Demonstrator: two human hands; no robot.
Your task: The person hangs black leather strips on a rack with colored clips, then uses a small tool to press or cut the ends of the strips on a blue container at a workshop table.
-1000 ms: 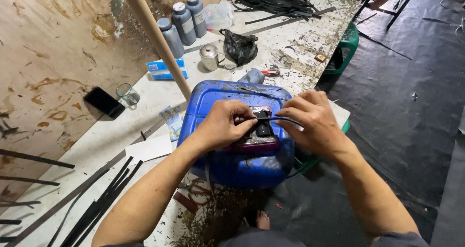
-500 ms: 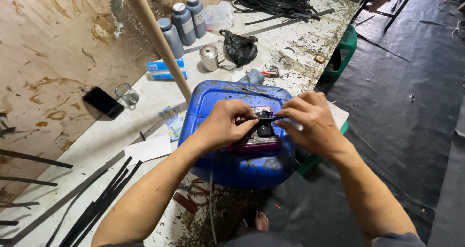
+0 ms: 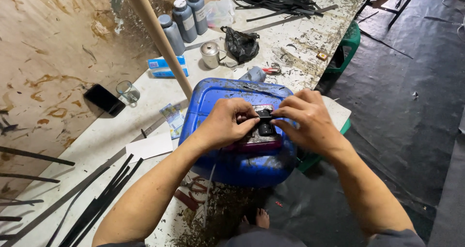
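Hands, left hand (image 3: pixel 224 124) and right hand (image 3: pixel 306 121), pinch a small black piece (image 3: pixel 264 121), its long axis running away from the person.

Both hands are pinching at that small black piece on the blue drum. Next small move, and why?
Probably draw the thin black strip a little further through the small black piece. The left hand pins that piece on the purple block atop the blue drum, while the right hand pinches the strip right beside it, little showing between them.

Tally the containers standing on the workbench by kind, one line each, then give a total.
Grey bottles: 3
Metal cup with lid: 1
Clear glass: 1
Blue jerrycan: 1
Total: 6
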